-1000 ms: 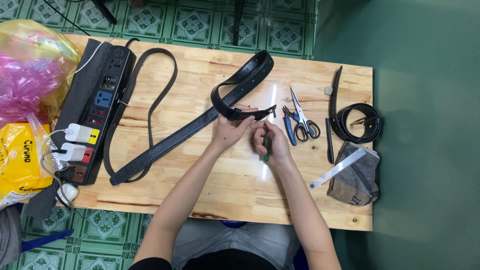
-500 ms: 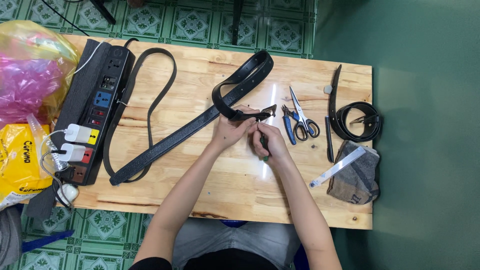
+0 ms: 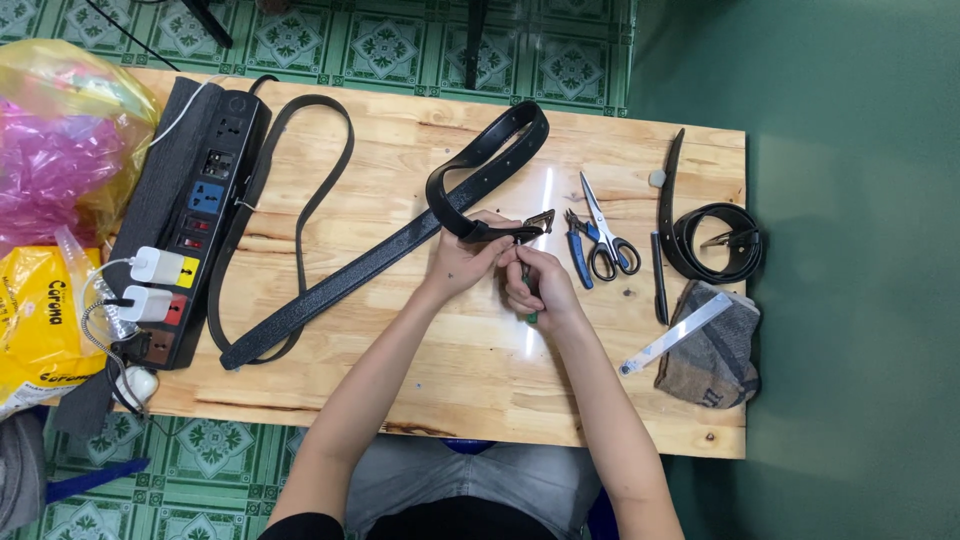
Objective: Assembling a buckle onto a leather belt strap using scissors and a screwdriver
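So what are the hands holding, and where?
The left hand pinches the black belt at its buckle end. The right hand grips a small green-handled tool by the handle, tip at the buckle.

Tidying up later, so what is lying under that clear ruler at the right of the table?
The clear ruler lies slanted across a folded grey cloth, its lower end on the wooden table. Whatever is beneath the cloth is covered.

We are finding bare desk point(image 3: 470, 370) lying open along the lower middle of the frame; scissors point(image 3: 605, 235) are crowding the right, the power strip point(image 3: 195, 220) and thin strap point(image 3: 300, 200) are blocking the left.
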